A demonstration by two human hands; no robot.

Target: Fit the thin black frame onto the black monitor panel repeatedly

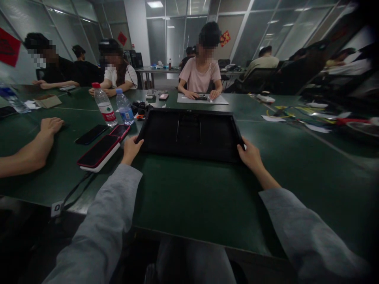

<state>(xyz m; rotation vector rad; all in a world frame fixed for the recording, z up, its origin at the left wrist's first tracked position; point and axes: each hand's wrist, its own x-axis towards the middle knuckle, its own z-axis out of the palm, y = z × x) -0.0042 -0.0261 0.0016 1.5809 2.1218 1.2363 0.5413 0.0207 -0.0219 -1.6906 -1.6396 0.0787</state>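
A wide black tray-like panel (219,138) with a raised rim lies on or just above the green table (189,197); which one I cannot tell. Two thin metal rods run along its inside near the middle. My left hand (132,149) grips the panel's left edge, thumb on top. The right edge is held by my right hand (250,153), its thumb over the rim and its other fingers partly hidden beneath.
Left of the panel are a red-capped bottle (106,108), a blue-capped bottle (124,108), a red-framed device (99,152) and a dark phone (91,134). Another person's arm (32,156) rests farther left. Cables (308,114) lie at right. A person (199,75) sits opposite.
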